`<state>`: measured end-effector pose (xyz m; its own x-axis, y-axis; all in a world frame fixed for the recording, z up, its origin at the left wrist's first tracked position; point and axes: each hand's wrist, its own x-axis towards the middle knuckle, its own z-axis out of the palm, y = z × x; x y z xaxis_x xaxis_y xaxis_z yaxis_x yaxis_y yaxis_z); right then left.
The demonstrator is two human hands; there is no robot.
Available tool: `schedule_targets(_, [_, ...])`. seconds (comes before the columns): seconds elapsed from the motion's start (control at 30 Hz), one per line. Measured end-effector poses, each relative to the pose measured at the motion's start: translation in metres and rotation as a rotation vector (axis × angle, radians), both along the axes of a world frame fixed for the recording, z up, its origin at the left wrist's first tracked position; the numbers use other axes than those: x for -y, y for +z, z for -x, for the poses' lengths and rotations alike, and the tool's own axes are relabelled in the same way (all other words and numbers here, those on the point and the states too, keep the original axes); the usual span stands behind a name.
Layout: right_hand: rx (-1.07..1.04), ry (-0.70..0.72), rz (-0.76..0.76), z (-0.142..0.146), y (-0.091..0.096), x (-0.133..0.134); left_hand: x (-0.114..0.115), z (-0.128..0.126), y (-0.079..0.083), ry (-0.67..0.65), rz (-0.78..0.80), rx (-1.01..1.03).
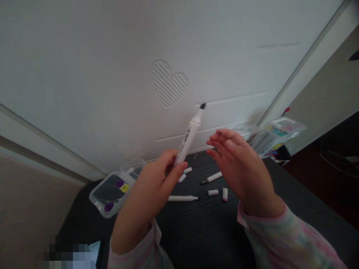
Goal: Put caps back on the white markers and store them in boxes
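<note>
My left hand (pixel 159 179) grips a white marker (pixel 187 140) by its lower end. The marker tilts up to the right, and its dark chisel tip is uncapped. To the right, apart from the marker, my right hand (pixel 238 164) is raised with its fingers stretched out and nothing in them. Below the hands, an uncapped marker (pixel 183 198) with a dark tip lies on the black table (pixel 196 228). Another uncapped marker (pixel 211 178) lies partly behind my right hand. Several small white caps, among them a pink-edged cap (pixel 224 194), are scattered between them.
A clear plastic case (pixel 108 192) with purple round parts lies at the left, partly behind my left arm. Clear boxes with markers (pixel 269 136) stand at the back right. A white panel (pixel 112 74) with embossed hearts rises behind the table. A phone-like device (pixel 95 251) is at lower left.
</note>
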<state>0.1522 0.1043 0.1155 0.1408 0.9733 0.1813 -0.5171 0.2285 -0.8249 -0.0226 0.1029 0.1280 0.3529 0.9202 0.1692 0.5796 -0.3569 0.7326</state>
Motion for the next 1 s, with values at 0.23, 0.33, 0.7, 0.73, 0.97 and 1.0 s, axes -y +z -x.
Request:
schedule_targets(0.23, [0.440, 0.117, -0.080, 0.002, -0.017, -0.005, -0.003, 0.008, 0.001, 0.192, -0.030, 0.675])
schedule_targets(0.33, [0.888, 0.164, -0.183, 0.009, -0.021, -0.003, -0.005, 0.007, 0.001, 0.214, -0.011, 0.844])
schedule_targets(0.7, [1.697, 0.373, -0.260, 0.013, -0.046, -0.023, -0.007, 0.009, 0.004, 0.259, 0.085, 1.001])
schedule_targets(0.73, [1.709, 0.369, -0.244, 0.010, -0.048, -0.026, -0.006, 0.009, 0.005, 0.238, 0.111, 1.029])
schedule_targets(0.97, [1.734, 0.365, -0.180, -0.001, -0.052, -0.036, 0.001, 0.009, 0.015, 0.003, 0.340, 1.270])
schedule_targets(1.0, [1.731, 0.376, -0.177, -0.001, -0.052, -0.036, 0.001, 0.007, 0.016, -0.018, 0.363, 1.297])
